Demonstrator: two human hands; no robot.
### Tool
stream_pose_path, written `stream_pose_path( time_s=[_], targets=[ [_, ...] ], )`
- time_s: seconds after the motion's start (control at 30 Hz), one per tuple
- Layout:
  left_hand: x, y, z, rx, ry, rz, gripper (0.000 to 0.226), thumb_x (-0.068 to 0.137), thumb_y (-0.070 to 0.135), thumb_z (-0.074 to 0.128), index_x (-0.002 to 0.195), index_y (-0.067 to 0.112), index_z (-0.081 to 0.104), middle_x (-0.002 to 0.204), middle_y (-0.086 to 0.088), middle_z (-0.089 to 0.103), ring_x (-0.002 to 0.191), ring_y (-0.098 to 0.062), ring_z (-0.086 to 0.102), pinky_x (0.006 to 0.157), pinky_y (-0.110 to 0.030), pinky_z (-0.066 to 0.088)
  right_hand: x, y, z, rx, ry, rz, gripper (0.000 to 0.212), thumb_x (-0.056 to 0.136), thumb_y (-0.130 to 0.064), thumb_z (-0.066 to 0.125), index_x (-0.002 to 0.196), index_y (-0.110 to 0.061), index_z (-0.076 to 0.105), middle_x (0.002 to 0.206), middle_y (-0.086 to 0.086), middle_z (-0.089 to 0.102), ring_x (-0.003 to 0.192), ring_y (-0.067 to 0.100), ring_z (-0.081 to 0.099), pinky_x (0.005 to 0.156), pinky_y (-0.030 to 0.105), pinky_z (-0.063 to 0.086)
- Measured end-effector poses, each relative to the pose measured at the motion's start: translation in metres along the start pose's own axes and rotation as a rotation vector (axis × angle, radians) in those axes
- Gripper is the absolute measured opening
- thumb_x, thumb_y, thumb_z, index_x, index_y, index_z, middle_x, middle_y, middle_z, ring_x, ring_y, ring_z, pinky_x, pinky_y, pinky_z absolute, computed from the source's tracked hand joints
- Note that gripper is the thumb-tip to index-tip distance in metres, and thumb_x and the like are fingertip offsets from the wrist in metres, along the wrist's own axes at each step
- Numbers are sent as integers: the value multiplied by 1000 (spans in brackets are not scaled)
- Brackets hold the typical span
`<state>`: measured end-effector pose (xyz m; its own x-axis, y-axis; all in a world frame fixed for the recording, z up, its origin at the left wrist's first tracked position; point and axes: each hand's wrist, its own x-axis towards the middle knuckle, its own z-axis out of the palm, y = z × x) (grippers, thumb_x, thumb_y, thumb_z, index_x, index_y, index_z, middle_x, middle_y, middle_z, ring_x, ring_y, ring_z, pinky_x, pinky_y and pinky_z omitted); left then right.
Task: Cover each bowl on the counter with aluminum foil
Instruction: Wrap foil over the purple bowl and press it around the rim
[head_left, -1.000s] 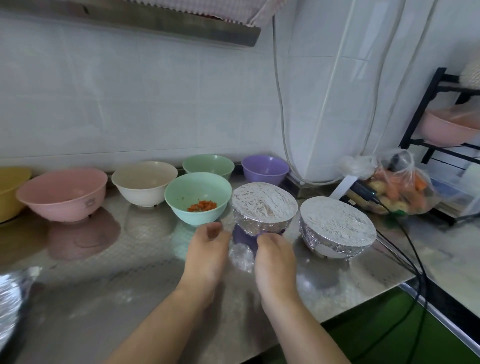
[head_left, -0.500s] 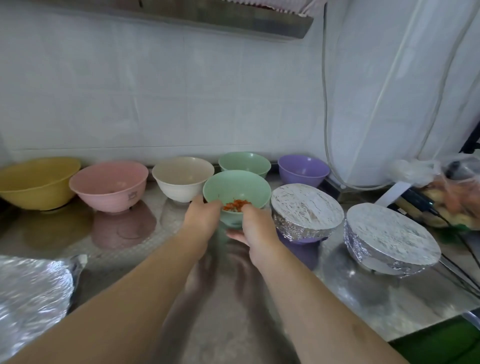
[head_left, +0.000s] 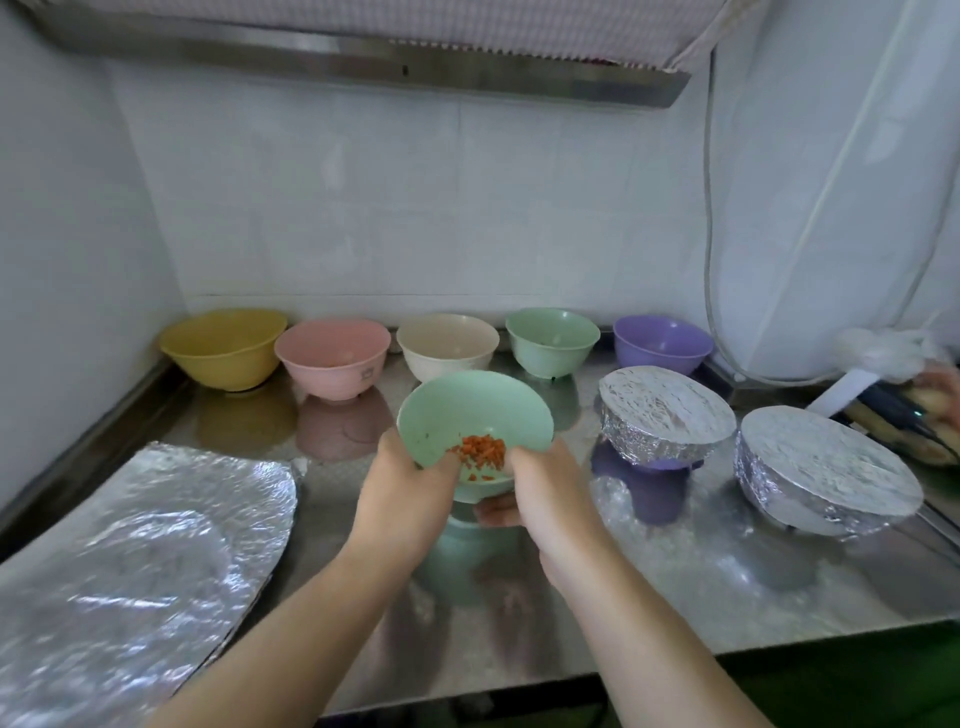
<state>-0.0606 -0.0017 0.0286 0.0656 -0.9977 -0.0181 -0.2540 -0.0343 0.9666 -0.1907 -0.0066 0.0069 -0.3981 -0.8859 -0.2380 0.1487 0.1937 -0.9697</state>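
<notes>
We hold the green bowl (head_left: 475, 415) (orange bits inside) tilted just above the tabletop (head_left: 649, 582), left hand (head_left: 402, 486) and right hand (head_left: 545, 493) each in a curled grip on its near rim. Foil sheets (head_left: 135, 561) lie to the left; two foil-covered bowls (head_left: 667, 410) sit to the right.

This is a home kitchen. A reflective stainless-steel worktop (head_left: 649, 587) runs into a corner of white-tiled walls (head_left: 415, 208), under the steel edge of an extractor hood (head_left: 363, 62). Coloured plastic bowls line the back: yellow (head_left: 223, 347), pink (head_left: 332, 358), cream (head_left: 448, 345), pale green (head_left: 552, 340) and purple (head_left: 663, 344). Crinkled aluminium foil sheets (head_left: 140, 561) lie at left, and a clear plastic bag of vegetables (head_left: 930, 415) sits at far right.
</notes>
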Motion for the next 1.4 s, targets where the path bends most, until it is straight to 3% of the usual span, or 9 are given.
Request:
stream_pose_path(
  time_s=[0.13,0.37,0.5,0.7,0.9,1.03,1.17,1.27,1.4],
  targets=[
    [-42,-18,-32,23,10,-49,35,90,24,66,123,28,58,111,8,71,103,-17,68,94,-46,57,-50,11,2,-28,-89,22,21,89,-5,51,105,-5,64,92,30,74,58,35,73,51,40,60],
    [-86,-40,-63,-29,-2,-90,36,84,40,69,118,34,61,108,8,75,99,-16,72,92,-51,59,-99,28,2,-81,-165,4,27,97,-3,48,116,-9,65,99,24,76,69,34,78,59,42,64],
    [-96,-45,-74,-72,-48,-36,29,98,34,69,125,43,63,114,19,75,103,-2,70,98,-40,56,-108,29,1,-90,-160,-22,30,101,-4,46,126,-10,61,102,23,75,73,38,78,68,50,67],
    [-104,-54,-93,-199,-126,-20,41,98,28,70,134,48,61,123,30,70,120,2,64,104,-37,52,-115,29,-4,-80,-151,-50,30,105,-9,52,135,-14,55,107,20,74,78,38,79,73,48,67],
    [-101,-57,-118,-80,-140,91,30,101,24,65,129,34,64,124,24,69,111,16,60,92,-11,43,-128,20,1,-304,123,-207,17,102,-23,57,118,-17,56,98,11,73,67,29,74,55,41,61],
    [-90,-65,-143,136,-87,141,18,95,24,67,110,34,70,104,22,74,97,10,66,88,-19,50,-151,10,15,-492,289,-600,27,97,-11,64,118,-22,53,119,-2,56,91,-8,56,73,5,43],
    [-75,-66,-168,360,-53,184,18,94,18,61,98,33,71,92,16,72,83,3,65,64,-8,43,-167,15,52,-574,71,-748,25,94,-6,62,101,-30,59,96,-8,64,73,10,63,68,28,50],
    [-67,-70,-186,532,-87,200,21,95,19,60,110,32,69,110,15,69,102,-5,65,79,-17,49,-169,28,90,-735,-206,-602,19,97,-14,60,104,-31,59,99,-13,66,85,10,66,75,29,55],
    [-58,-84,-207,752,-186,151,48,99,27,63,145,28,51,151,6,47,133,-19,53,101,-31,46,-157,49,128,-795,-328,-432,29,97,-20,61,111,-45,55,114,-17,63,99,9,64,79,27,52]
  ],
)
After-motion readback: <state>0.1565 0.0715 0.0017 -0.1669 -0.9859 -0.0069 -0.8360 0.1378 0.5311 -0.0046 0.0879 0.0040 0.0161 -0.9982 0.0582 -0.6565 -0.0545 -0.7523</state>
